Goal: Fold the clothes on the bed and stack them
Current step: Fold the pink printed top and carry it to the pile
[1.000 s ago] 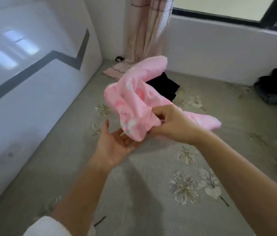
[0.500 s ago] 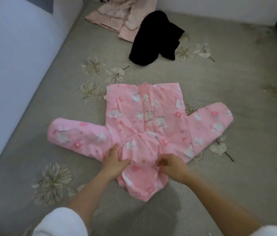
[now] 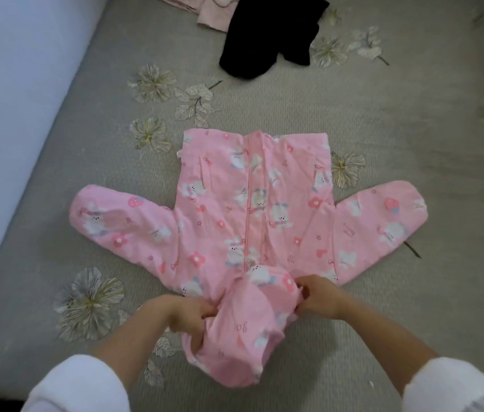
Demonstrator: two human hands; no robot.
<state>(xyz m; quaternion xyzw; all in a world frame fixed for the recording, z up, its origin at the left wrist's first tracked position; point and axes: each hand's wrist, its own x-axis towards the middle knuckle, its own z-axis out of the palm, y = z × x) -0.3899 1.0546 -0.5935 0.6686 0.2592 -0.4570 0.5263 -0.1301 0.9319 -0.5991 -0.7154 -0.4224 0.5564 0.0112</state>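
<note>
A small pink hooded jacket (image 3: pixel 252 209) with a rabbit and flower print lies flat on the grey bed (image 3: pixel 398 120), zip side up, both sleeves spread out to the sides. Its hood (image 3: pixel 243 331) points toward me at the near end. My left hand (image 3: pixel 188 318) grips the left side of the hood where it meets the collar. My right hand (image 3: pixel 319 294) pinches the right side of the hood. Both hands are shut on the fabric.
A black garment (image 3: pixel 267 37) lies crumpled at the far end of the bed, with a pale pink garment (image 3: pixel 205 10) beside it at the top edge. A white padded wall (image 3: pixel 12 99) runs along the left side. The bed cover has a flower pattern.
A second ago I held the jacket bunched in the air. It then came down flat on the bed with sleeves spread. My hands have since closed on the two sides of the hood.
</note>
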